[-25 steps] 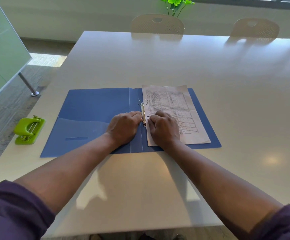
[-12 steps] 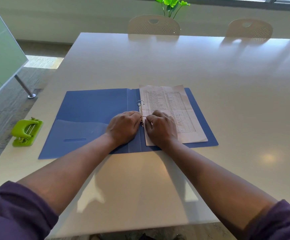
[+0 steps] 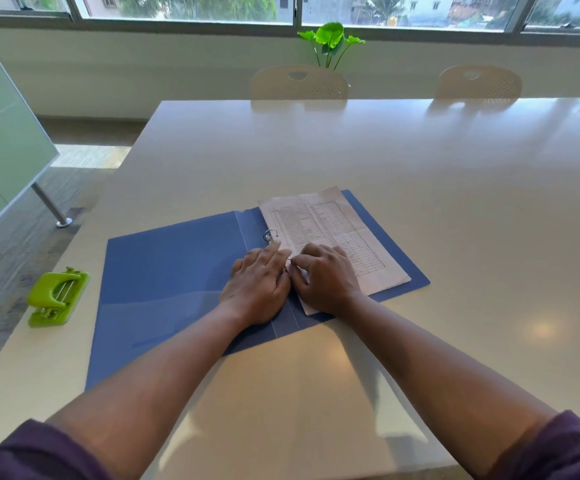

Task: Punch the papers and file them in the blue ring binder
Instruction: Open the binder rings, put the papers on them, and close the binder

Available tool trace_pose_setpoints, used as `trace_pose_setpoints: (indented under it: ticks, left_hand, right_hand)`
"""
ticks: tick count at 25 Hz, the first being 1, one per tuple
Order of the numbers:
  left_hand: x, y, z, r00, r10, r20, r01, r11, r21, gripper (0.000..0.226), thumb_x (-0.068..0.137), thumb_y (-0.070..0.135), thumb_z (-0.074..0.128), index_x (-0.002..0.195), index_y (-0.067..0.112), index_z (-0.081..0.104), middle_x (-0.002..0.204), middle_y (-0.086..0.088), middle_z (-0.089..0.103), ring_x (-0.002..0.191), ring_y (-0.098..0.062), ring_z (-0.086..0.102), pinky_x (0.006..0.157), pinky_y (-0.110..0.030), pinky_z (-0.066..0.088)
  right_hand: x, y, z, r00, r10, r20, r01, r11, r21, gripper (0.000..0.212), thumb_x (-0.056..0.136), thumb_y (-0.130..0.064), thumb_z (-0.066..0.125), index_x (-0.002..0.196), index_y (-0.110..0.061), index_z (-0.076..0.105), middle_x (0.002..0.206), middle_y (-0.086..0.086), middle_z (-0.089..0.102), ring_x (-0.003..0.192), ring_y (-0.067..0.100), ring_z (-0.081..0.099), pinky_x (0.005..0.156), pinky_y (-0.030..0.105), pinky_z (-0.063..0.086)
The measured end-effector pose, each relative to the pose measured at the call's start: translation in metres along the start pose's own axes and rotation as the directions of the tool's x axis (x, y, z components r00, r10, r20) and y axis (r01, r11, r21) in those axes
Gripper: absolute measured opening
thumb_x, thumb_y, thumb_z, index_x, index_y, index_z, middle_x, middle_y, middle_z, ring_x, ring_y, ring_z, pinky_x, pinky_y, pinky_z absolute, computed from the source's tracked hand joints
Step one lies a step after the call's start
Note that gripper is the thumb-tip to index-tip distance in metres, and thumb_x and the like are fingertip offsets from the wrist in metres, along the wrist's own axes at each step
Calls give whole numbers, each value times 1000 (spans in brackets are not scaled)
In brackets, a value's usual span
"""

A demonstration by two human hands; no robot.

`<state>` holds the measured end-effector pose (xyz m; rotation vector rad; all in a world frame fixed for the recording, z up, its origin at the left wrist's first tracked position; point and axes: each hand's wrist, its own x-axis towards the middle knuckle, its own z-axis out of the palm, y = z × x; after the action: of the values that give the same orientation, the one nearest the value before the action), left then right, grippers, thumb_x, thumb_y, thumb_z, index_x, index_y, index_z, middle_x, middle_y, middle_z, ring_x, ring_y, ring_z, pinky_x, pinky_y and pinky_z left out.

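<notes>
The blue ring binder (image 3: pixel 171 265) lies open on the table, its spine running away from me. A sheet of printed papers (image 3: pixel 330 223) lies on its right half, its left edge at the rings. The far ring (image 3: pixel 270 234) stands closed above the spine. My left hand (image 3: pixel 257 285) rests on the spine with its fingers stretched toward the far ring. My right hand (image 3: pixel 326 278) sits on the paper's near left corner, fingers curled, pinching the near ring (image 3: pixel 288 260) between thumb and forefinger. Both hands touch at that ring and hide most of it.
A green hole punch (image 3: pixel 56 297) sits near the table's left edge, left of the binder. The pale table (image 3: pixel 420 168) stretches far ahead and right. Two chairs (image 3: pixel 298 83) (image 3: pixel 479 81) and a plant (image 3: pixel 330 39) stand beyond it. A glass partition (image 3: pixel 1 133) stands on the left.
My head has tilted up, bringing the windows into view. My left hand's fingers have straightened along the spine. My right hand stays at the near ring.
</notes>
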<state>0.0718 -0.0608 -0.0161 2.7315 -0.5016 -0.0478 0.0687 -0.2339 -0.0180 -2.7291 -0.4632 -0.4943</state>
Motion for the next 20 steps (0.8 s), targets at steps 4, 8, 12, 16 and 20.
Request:
trace_pose_setpoints:
  ticks: [4, 8, 12, 16, 20]
  left_hand:
    - [0, 2, 3, 1000, -14, -20, 14, 999, 38, 61, 100, 64, 31, 153, 32, 35, 167, 6, 24, 151, -19, 18, 118, -43, 20]
    - [1, 2, 2, 1000, -25, 4, 25, 999, 39, 72, 94, 75, 34, 153, 35, 33, 168, 10, 20, 152, -18, 15, 120, -44, 18]
    - [0, 3, 1, 1000, -28, 1, 28, 999, 27, 68, 94, 74, 35, 151, 36, 35, 168, 10, 18, 152, -18, 14, 120, -43, 16]
    - [-1, 2, 0, 999, -33, -5, 33, 999, 18, 63, 95, 71, 38, 147, 36, 39, 169, 8, 18, 152, -18, 14, 120, -44, 16]
    - [-1, 3, 0, 1000, -26, -9, 26, 999, 20, 61, 95, 71, 41, 144, 34, 42, 168, 7, 21, 151, -19, 17, 119, -44, 19]
  right_hand:
    - [-4, 11, -9, 991, 20, -131, -26, 999, -40, 25, 88, -30, 55, 96, -19, 77, 97, -3, 71, 83, 20, 68, 81, 42, 47]
    - [-20, 34, -31, 899, 428, -98, -424, 904, 57, 37, 93, -34, 56, 123, -18, 70, 126, 1, 66, 114, 24, 61, 98, 46, 44]
    - [-39, 65, -50, 735, 678, 9, -677, 734, -58, 54, 90, -45, 60, 134, -14, 58, 137, 9, 56, 124, 36, 51, 99, 47, 42]
    - [-43, 83, -61, 638, 765, 91, -766, 642, -25, 55, 84, -55, 67, 124, -17, 61, 128, 9, 58, 121, 36, 51, 94, 43, 45]
    - [-41, 88, -68, 615, 783, 90, -780, 588, 214, 41, 80, -39, 79, 114, -19, 66, 110, 1, 67, 103, 25, 64, 86, 39, 54]
